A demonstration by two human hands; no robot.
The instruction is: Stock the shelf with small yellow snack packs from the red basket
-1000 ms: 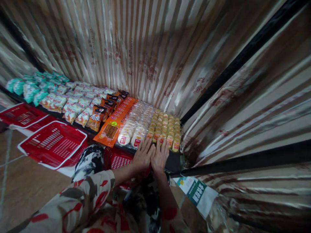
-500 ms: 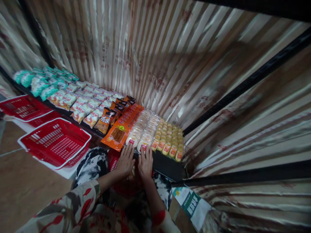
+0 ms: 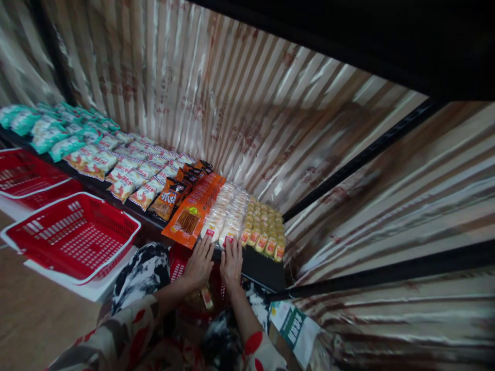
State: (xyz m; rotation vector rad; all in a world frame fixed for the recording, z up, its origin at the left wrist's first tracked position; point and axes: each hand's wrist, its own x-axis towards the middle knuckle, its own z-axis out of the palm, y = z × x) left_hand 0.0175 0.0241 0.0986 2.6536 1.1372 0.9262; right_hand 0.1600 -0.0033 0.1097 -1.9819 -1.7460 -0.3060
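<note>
My left hand (image 3: 199,262) lies with fingers stretched out against the front of a row of white, clear-wrapped buns (image 3: 211,229). Beside it, my right hand (image 3: 231,264) touches the front of the neighbouring row of wrapped buns (image 3: 227,234), its fingers also extended. Neither hand is closed round anything. To the right are rows of small yellow packaged cakes (image 3: 263,241) with red-orange labels. On the left lies a large orange snack packet (image 3: 194,219). Between my knees, partly hidden by my arms, is a red basket (image 3: 178,268) with a yellow package (image 3: 207,298) in it.
Along the black shelf (image 3: 266,270) stand orange-black bags (image 3: 164,200), white snack bags (image 3: 122,186) and teal bags (image 3: 65,149). A red basket with white rim (image 3: 88,247) sits at left, another red basket (image 3: 27,175) beyond. Black bars (image 3: 363,154) cross the right side.
The view has shifted slightly, so the baskets appear lower and further left and the upper black beam larger. Both hands stay against the wrapped buns.
</note>
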